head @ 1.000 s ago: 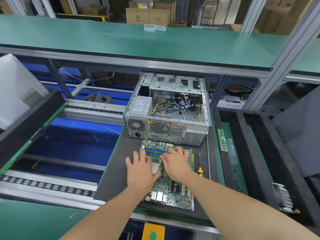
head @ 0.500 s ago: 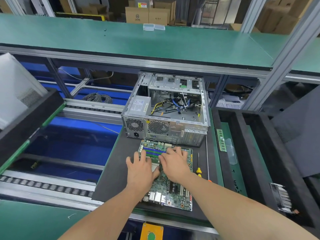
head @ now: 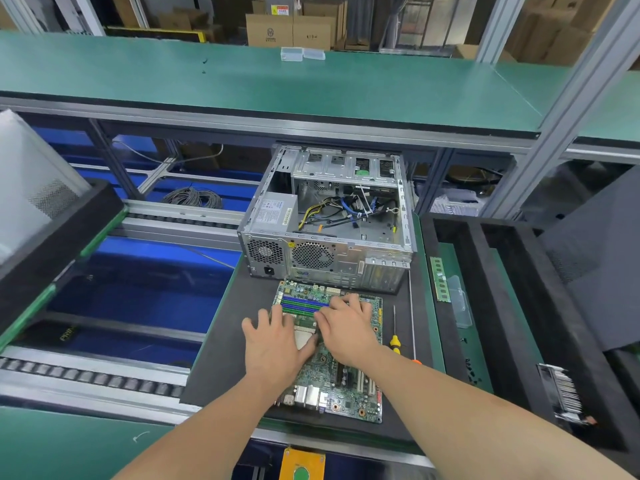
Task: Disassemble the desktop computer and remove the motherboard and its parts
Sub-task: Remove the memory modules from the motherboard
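The motherboard (head: 346,393) lies flat on a dark mat (head: 221,341), its port end toward the person, and both hands are on its far half. The left hand (head: 277,344) rests open, holding nothing — fingers straight and spread over the board's edge at nine o'clock, thumb reaching toward the silver chip (head: 304,337) in the middle. The right hand (head: 346,327) lies at about one o'clock from the chip. Its fingers are bent, with their tips down at the right end of the blue and green memory slots (head: 301,303). Whether they pinch anything there or only press cannot be told.

At twelve o'clock from the board, just beyond its far edge, stands the computer case (head: 329,251) with its side off and its rear panel facing the person. Inside, a grey power supply (head: 273,213) sits at the left and loose cables (head: 349,209) lie on the case floor. At three o'clock from the board a screwdriver (head: 394,341) with a yellow handle lies on the mat. Farther out at two o'clock — past the mat's edge — a green memory stick (head: 440,278) lies in a tray (head: 485,306) beside a clear plastic box (head: 459,303).
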A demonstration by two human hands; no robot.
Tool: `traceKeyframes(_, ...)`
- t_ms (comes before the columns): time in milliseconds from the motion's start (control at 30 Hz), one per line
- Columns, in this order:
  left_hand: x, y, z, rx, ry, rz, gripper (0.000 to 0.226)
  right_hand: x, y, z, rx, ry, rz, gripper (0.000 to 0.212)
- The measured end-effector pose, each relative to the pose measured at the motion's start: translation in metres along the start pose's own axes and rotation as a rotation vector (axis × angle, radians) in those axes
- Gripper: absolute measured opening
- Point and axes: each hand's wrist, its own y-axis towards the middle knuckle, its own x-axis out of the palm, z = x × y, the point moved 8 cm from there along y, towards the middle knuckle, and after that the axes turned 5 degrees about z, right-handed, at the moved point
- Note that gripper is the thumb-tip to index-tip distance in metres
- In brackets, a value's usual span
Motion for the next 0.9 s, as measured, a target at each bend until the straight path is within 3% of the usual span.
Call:
traceKeyframes(467,0.009,0.002,0.011,0.044,-0.008,-0.016,0.061,0.004,0.001,0.0,0.025,-0.007,0.017,0.039)
traceKeyframes(900,0.004,0.004,0.01,0.042,0.027,-0.068,0.064,-0.003,-0.007,0.0,-0.035,0.027,-0.032,0.049)
